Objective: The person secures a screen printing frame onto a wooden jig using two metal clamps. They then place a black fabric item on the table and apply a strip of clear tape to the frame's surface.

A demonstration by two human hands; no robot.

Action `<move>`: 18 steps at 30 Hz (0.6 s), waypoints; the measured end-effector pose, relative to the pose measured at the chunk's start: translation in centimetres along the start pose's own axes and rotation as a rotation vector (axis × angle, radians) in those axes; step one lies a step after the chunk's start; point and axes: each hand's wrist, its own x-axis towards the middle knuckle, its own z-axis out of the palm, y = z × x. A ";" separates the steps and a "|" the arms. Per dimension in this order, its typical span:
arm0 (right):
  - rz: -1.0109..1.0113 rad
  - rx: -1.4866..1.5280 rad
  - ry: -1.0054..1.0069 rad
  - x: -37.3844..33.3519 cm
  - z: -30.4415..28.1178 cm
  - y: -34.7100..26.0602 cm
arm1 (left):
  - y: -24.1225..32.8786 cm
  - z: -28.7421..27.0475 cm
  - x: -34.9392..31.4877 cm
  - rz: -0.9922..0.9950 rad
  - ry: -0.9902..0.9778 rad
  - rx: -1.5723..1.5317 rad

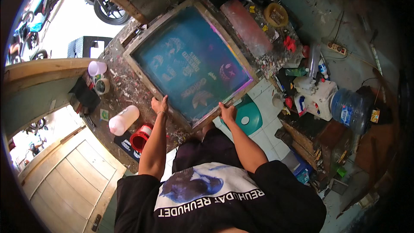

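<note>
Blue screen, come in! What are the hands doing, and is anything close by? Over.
Left hand and right hand gripping wooden frame. Blue screen inside it, pale pictures showing. Red tub close beside left forearm.

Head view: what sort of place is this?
Probably a small screen-printing workshop, judging by the wooden-framed screen with pale designs on its blue mesh and the paint-spattered worktable under part of it.

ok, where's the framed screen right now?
In the head view, upper centre, the framed screen is over the worktable, left of the reddish slab. The left hand grips its lower-left side, the right hand its lower-right side.
</note>
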 end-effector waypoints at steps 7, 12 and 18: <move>0.202 0.146 -0.216 -0.6 -4.5 -1.2 | -2.1 2.5 -4.0 0.174 0.290 -0.129; 0.166 0.180 -0.297 -2.6 -7.1 2.5 | -7.4 2.4 -9.8 0.181 0.129 -0.250; 0.194 0.158 -0.299 -6.1 -9.0 8.0 | -12.2 3.4 -16.5 0.195 0.000 -0.336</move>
